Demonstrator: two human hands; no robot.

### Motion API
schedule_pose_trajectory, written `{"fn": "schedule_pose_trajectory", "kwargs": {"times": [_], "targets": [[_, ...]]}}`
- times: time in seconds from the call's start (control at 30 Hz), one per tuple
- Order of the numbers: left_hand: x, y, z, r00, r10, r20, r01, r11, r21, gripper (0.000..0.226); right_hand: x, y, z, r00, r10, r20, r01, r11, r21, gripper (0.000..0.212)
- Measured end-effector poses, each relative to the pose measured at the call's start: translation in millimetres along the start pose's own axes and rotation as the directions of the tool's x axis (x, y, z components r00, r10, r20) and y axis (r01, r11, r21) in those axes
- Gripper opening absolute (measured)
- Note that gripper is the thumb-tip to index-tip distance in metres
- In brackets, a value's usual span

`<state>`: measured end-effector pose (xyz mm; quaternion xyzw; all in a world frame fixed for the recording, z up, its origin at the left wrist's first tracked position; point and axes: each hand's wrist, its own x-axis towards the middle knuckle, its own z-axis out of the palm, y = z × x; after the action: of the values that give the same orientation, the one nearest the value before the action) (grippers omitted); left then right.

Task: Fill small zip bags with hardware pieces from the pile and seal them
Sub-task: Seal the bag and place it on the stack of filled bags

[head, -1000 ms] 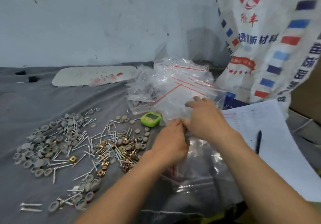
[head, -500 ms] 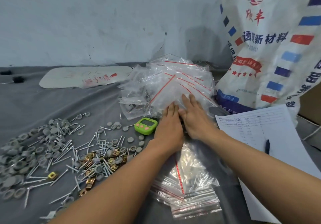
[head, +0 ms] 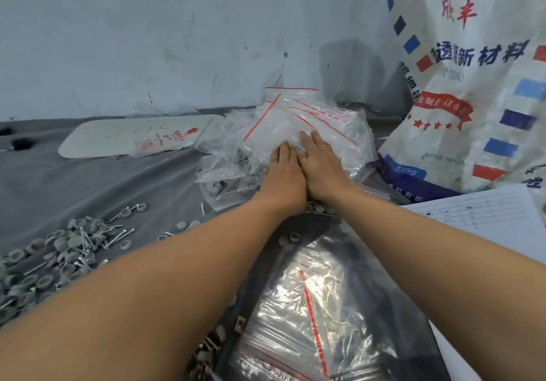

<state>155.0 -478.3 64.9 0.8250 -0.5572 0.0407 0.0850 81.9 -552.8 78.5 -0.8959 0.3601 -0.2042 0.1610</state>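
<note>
our left hand (head: 285,174): flat, fingers straight, pressing down on bag heap (head: 295,120) | our right hand (head: 322,168): likewise flat on bag heap, touching left hand | bag heap: back centre, just beside printed sack (head: 472,91) | hardware pile (head: 59,250): left, on grey cloth (head: 88,188) | empty bags (head: 310,321): stacked between our forearms

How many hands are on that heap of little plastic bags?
2: the left hand and the right hand lie flat, side by side, on the heap of bags. None seems hidden.
</note>
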Motion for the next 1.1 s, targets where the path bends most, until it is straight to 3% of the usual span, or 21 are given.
{"fn": "schedule_pose_trajectory", "kwargs": {"times": [0.2,0.33,0.43,0.53,0.6,0.67,0.73,0.83,0.93,1.0,1.1], "targets": [[-5,-27,-23,0.998,0.028,0.050,-0.023,0.994,-0.106,0.071,-1,-5,-12,0.995,-0.016,0.095,0.016,1.000,0.008,0.051],[-25,-27,-38,0.993,0.017,0.114,-0.007,0.996,-0.093,0.053,-33,-4,-39,0.994,0.038,0.104,-0.026,0.993,-0.116,0.048],[-40,-23,-41,0.998,-0.058,-0.001,0.057,0.982,-0.180,0.046,-72,-7,-51,0.995,0.095,-0.007,-0.094,0.965,-0.245,0.044],[-51,-18,-34,0.954,-0.202,-0.220,0.123,0.936,-0.329,0.030,-105,-14,-57,0.996,0.088,-0.026,-0.092,0.975,-0.201,0.030],[-60,-19,-30,0.926,-0.253,-0.281,0.138,0.918,-0.370,0.027,-125,-18,-65,0.989,0.143,0.046,-0.136,0.982,-0.128,0.029],[-64,-20,-27,0.966,-0.176,-0.187,0.110,0.942,-0.318,0.055,-142,-19,-70,0.968,0.159,0.197,-0.120,0.974,-0.194,0.024],[-65,-17,-33,0.988,-0.110,-0.108,0.083,0.971,-0.225,0.065,-159,-22,-70,0.916,0.168,0.365,-0.058,0.954,-0.293,0.037],[-78,-10,-51,0.970,-0.118,-0.214,0.066,0.969,-0.238,0.065,-183,-31,-59,0.869,0.146,0.472,0.043,0.929,-0.368,0.044],[-113,-19,-68,0.940,-0.147,-0.307,0.036,0.940,-0.339,0.056,-195,-39,-45,0.948,0.064,0.312,0.064,0.921,-0.384,0.017],[-142,-35,-77,0.926,-0.193,-0.324,0.062,0.925,-0.375,0.048,-201,-42,-40,0.973,0.080,0.217,-0.002,0.942,-0.337,0.017],[-186,-68,-93,0.907,-0.277,-0.318,0.148,0.915,-0.374,0.043,-206,-42,-43,0.979,0.158,0.128,-0.154,0.987,-0.045,0.022]]}}
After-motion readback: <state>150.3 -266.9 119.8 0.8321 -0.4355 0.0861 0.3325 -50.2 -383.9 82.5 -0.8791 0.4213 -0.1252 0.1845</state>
